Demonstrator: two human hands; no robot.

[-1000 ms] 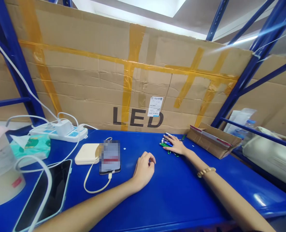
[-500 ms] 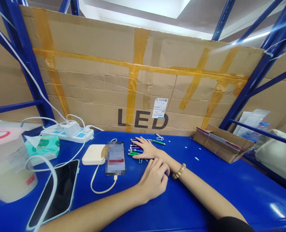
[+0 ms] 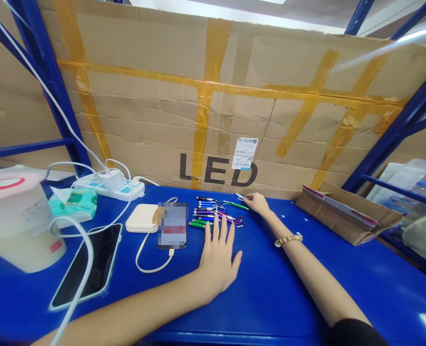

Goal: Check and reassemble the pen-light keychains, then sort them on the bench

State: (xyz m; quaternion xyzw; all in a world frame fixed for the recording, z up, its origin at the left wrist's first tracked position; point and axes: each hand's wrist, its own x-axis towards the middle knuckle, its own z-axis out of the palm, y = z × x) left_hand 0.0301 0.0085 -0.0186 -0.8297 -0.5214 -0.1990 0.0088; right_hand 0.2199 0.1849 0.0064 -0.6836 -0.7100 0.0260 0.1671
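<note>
My left hand (image 3: 218, 262) lies on the blue table with its fingers spread. Its fingertips reach the near edge of a cluster of slim metal tubes with carabiner clips, in black, blue, purple and green (image 3: 200, 224). A red carabiner (image 3: 238, 221) sits at the cluster's right side. Farther back, my right hand (image 3: 259, 203), a beaded bracelet on its wrist, is closed with its fingertips at a small silver carabiner (image 3: 238, 196). Just in front of that hand lies a separate green tube (image 3: 239, 205).
Left of the tubes are a phone (image 3: 173, 226) on a cable and a cream power bank (image 3: 140, 217). Farther left are another phone (image 3: 90, 269), a power strip (image 3: 133, 189), tissues (image 3: 76, 204) and a plastic jug (image 3: 21, 226). An open cardboard box (image 3: 337, 216) stands right; a large carton (image 3: 144, 125) walls the back.
My right hand has lifted off the tubes and moved back and right to the silver carabiner. My left hand has opened from a loose curl and spread out below the tubes.
</note>
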